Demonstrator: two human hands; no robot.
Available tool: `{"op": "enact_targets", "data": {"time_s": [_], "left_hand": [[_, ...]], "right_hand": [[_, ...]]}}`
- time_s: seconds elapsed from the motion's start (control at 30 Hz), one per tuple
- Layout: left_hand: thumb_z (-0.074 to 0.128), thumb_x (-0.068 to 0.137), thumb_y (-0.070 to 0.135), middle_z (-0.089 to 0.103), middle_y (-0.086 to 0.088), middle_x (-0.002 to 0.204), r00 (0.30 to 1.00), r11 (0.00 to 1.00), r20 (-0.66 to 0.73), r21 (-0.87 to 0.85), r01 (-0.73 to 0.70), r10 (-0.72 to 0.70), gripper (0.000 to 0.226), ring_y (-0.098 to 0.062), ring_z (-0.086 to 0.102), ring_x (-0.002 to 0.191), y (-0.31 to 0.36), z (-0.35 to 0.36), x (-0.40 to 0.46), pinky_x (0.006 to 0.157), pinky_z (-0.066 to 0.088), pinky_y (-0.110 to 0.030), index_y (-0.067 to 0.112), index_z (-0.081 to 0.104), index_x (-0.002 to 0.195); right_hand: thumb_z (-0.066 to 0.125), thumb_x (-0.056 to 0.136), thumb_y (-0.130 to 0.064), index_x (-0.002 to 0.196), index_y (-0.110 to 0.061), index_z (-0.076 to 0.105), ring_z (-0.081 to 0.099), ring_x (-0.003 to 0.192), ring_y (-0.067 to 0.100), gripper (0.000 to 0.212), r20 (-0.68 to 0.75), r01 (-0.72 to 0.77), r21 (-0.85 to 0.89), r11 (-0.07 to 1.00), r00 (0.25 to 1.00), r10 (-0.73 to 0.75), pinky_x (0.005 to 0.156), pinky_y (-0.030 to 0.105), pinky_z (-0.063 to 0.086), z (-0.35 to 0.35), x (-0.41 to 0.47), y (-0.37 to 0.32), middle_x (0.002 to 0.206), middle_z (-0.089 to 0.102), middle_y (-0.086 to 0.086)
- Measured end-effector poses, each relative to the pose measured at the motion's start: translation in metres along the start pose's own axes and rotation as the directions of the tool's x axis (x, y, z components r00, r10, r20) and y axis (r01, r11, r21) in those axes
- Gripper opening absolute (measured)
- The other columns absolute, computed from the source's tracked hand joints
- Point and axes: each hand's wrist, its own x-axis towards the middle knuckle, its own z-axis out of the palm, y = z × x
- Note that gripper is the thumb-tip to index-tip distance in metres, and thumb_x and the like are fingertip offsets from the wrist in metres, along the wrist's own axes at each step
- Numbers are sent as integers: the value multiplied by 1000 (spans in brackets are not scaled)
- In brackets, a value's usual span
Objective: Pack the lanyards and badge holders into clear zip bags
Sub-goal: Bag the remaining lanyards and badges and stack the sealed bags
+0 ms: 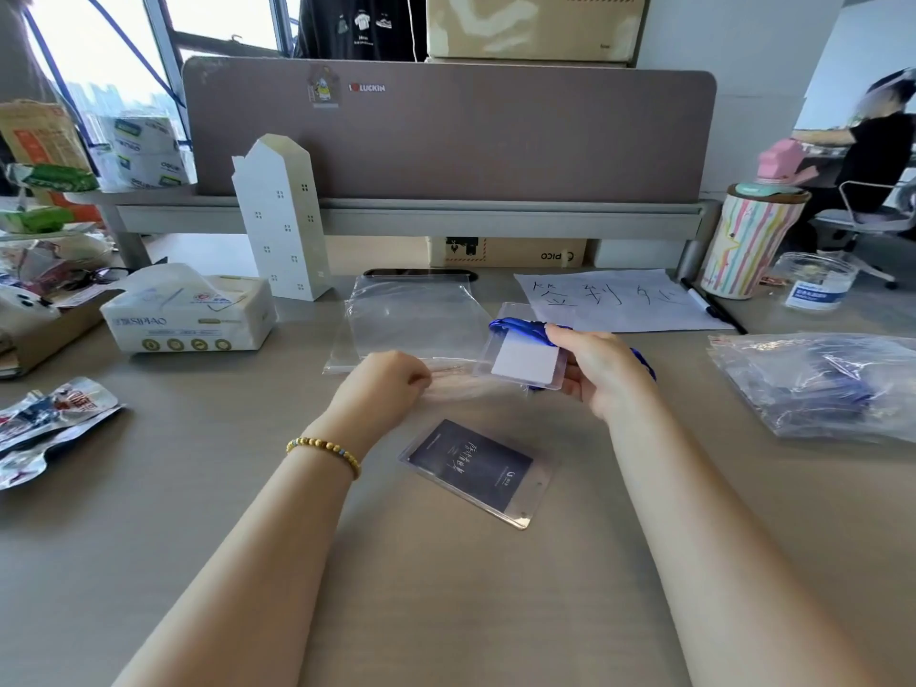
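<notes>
My right hand point(602, 371) grips a clear badge holder point(523, 361) with a white card inside, together with a folded blue lanyard point(525, 330). My left hand point(384, 381) pinches the near edge of an empty clear zip bag point(411, 314) that lies flat on the desk. The held badge holder hovers at the bag's right end. A second badge holder point(473, 471) with a dark card lies on the desk in front of my hands. At the right lies a heap of clear bags point(823, 381) with blue lanyards inside.
A tissue pack point(191, 317) and a white house-shaped box point(280, 215) stand at the left rear. A handwritten paper sheet point(612, 300), a black marker point(711, 304) and a striped cup point(751, 240) are at the right rear. Snack wrappers point(44, 423) lie far left.
</notes>
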Motion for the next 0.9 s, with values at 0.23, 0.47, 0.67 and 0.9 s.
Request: {"op": "enact_targets", "data": {"time_s": [0.23,0.47,0.67,0.9], "left_hand": [[51,91,20,53,-8,68,965,964,-208,-240,110,-162,23,-22,43,68,3,13,3,65,42,-29,20,52,68],[48,94,19,70,-12,93,909,978,-407,-208,4,-90,28,-29,61,86,9,10,-2,71,47,-32,3,70,87],[49,95,25,64,3,124,897,989,-441,-132,-67,2,27,-16,58,114,16,8,-5,85,49,-29,19,68,114],[56,91,19,68,-3,116,872,980,-457,-10,-200,174,23,-24,60,110,19,13,-7,84,51,-33,14,70,109]], "right_hand": [[63,87,-23,75,-16,61,47,58,13,14,199,-54,-184,981,976,91,48,21,27,1,-9,-5,70,57,2],[64,86,-20,76,-13,61,53,72,17,12,246,-51,-324,945,960,136,61,24,36,7,-12,-3,74,61,3],[61,89,-17,85,-7,61,42,49,12,11,99,-33,-251,967,993,60,33,16,27,5,-8,-1,63,52,4],[51,90,-10,74,-11,59,58,62,17,18,144,21,-259,966,989,17,49,23,50,26,-9,7,71,60,4]]}}
